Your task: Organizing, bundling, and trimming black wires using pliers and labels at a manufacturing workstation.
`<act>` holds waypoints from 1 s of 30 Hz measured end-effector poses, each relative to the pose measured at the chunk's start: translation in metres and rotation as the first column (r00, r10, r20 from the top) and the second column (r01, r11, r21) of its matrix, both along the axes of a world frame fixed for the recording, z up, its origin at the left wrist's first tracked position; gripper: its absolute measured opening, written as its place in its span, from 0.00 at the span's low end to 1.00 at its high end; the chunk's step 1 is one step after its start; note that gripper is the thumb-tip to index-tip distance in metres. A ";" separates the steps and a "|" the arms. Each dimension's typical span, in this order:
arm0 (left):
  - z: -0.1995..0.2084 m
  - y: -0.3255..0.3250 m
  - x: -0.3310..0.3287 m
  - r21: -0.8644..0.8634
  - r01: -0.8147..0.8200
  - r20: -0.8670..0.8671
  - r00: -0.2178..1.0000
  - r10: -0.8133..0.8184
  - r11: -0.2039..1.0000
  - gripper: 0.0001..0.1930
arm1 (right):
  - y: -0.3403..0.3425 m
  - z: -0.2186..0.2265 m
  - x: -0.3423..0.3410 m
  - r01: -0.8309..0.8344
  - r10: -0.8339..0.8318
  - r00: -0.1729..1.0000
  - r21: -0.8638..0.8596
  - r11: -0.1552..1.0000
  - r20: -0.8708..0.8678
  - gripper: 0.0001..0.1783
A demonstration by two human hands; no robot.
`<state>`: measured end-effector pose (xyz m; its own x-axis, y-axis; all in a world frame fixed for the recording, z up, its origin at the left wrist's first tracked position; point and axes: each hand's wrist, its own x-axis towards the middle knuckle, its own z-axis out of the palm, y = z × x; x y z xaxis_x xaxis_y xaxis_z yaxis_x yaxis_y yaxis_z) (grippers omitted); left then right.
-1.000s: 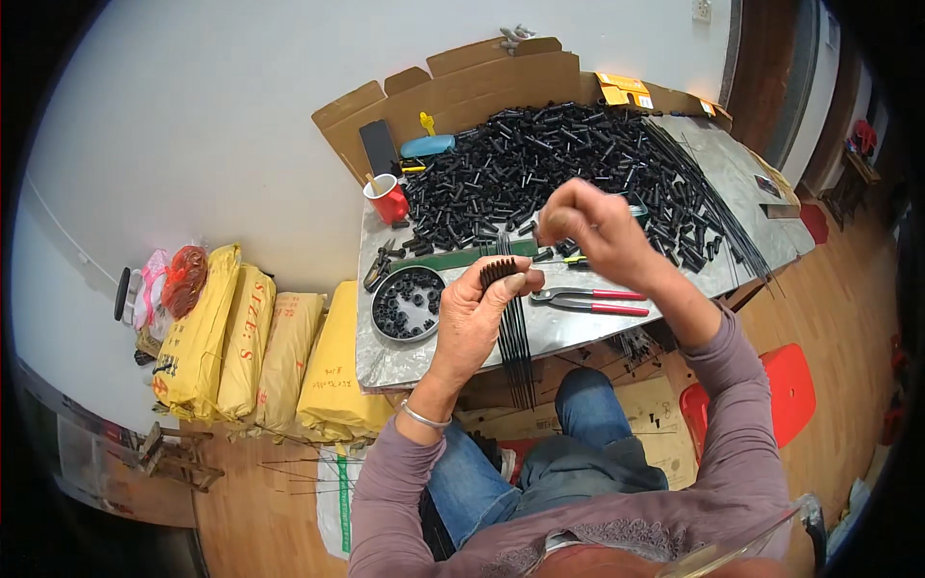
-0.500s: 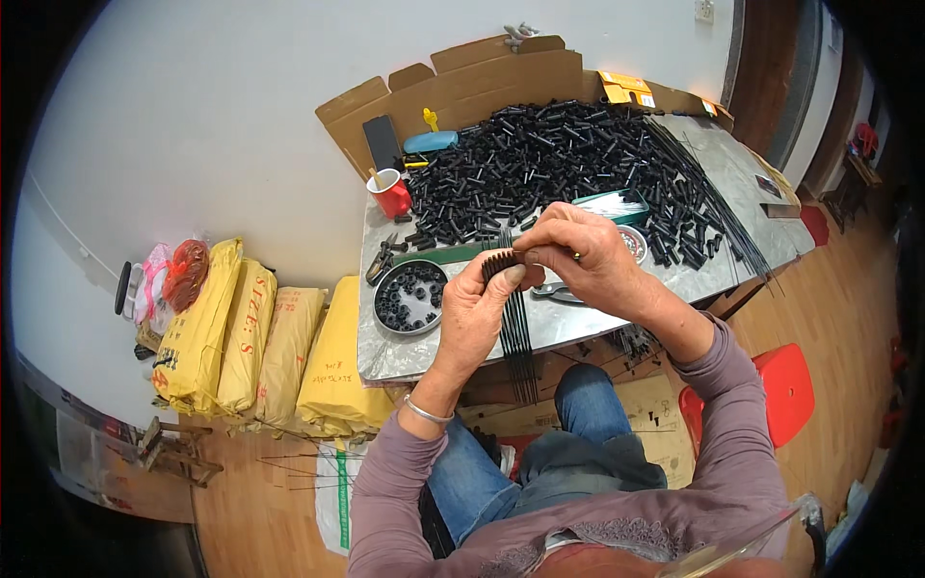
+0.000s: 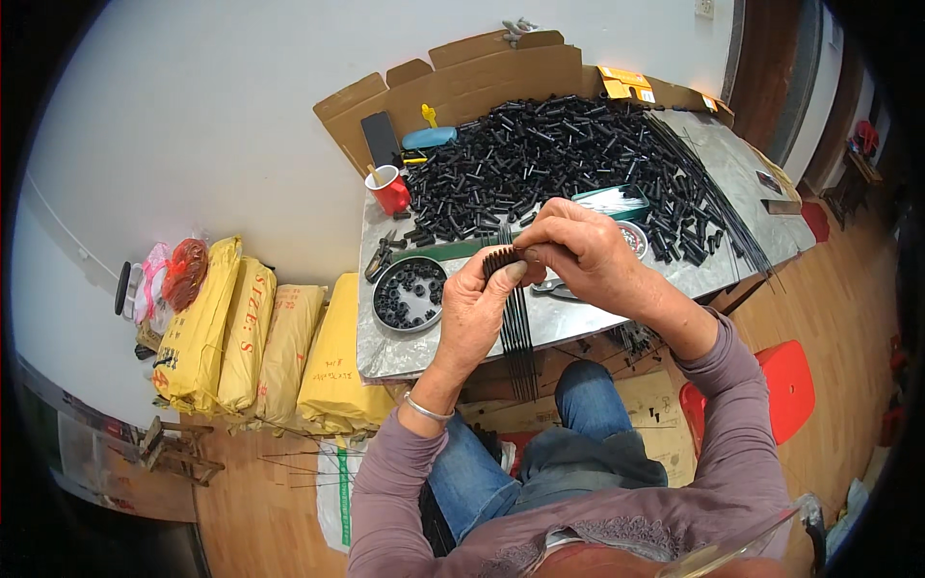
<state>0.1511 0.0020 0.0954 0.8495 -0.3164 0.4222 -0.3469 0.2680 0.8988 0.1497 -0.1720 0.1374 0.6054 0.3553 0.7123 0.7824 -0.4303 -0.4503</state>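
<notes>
Thin rods held in front of the worktop [image 3: 387,354]. The bundle of black rods [image 3: 516,337] lies at centre, crossing the near edge of the worktop; its long axis runs from the far side toward the person, the near ends pointing at the lap and leaning slightly right. The far ends appear as fine dark lines over the green strip [image 3: 448,252]. The left hand [image 3: 472,313] is closed round the bundle, its thumb pressed against a row of dark, rib-like pieces [image 3: 499,260] set side by side. The right hand [image 3: 590,255] has thumb and forefinger pinched together at the right end of this row; what lies between their tips cannot be made out. The stretch of rods within the left grip is hidden, and their exact number is unclear. The right hand and wrist partly cover a metal tool [image 3: 551,288], a teal tray [image 3: 636,212] and a round dish [image 3: 644,238]
</notes>
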 end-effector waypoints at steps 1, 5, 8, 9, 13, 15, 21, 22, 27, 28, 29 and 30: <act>0.000 -0.001 -0.001 0.009 -0.012 0.009 1.000 0.012 1.000 0.09 | 0.000 0.001 -0.001 0.000 0.000 1.000 0.000 1.000 -0.001 0.06; 0.001 -0.001 -0.001 0.042 -0.028 0.028 0.999 0.027 0.999 0.09 | 0.001 0.013 -0.006 0.160 -0.102 0.954 -0.192 0.968 0.280 0.06; 0.002 -0.002 -0.001 0.043 -0.010 0.026 1.000 0.008 0.999 0.08 | -0.003 0.018 -0.002 0.237 -0.103 0.905 -0.287 0.928 0.413 0.06; 0.001 -0.004 0.000 0.037 0.003 0.019 1.000 -0.004 0.999 0.08 | -0.005 0.018 -0.001 0.253 -0.101 0.892 -0.301 0.920 0.441 0.07; 0.000 -0.002 0.000 0.026 0.026 -0.055 0.998 -0.025 0.999 0.09 | -0.008 0.013 0.001 0.214 -0.171 0.964 -0.214 0.953 0.203 0.06; 0.000 -0.002 0.000 0.038 0.028 -0.021 0.999 -0.027 0.999 0.09 | -0.008 0.011 0.002 0.024 -0.020 0.999 -0.103 0.994 0.043 0.05; -0.001 0.001 0.001 0.029 0.081 -0.027 0.996 -0.081 0.996 0.09 | -0.007 0.011 -0.002 -0.024 0.021 0.997 -0.035 0.999 -0.073 0.05; -0.002 0.001 0.002 0.001 0.124 -0.058 0.991 -0.124 0.992 0.09 | -0.007 0.008 -0.002 -0.023 0.020 0.997 -0.036 0.999 -0.072 0.05; -0.002 0.001 0.002 0.006 0.114 -0.058 0.992 -0.113 0.993 0.09 | -0.003 0.007 -0.007 0.054 -0.041 0.983 0.071 0.996 -0.181 0.04; -0.003 0.001 0.003 -0.015 0.112 -0.045 0.993 -0.113 0.994 0.10 | -0.002 0.006 -0.007 0.054 -0.041 0.983 0.069 0.996 -0.181 0.04; -0.003 0.001 0.003 -0.016 0.112 -0.046 0.993 -0.112 0.994 0.10 | 0.000 0.003 -0.006 0.091 -0.091 0.996 0.002 0.996 -0.022 0.04; -0.002 0.001 0.003 -0.011 0.107 -0.039 0.994 -0.107 0.994 0.10 | 0.001 0.002 -0.005 0.137 -0.127 0.982 -0.058 0.989 0.140 0.04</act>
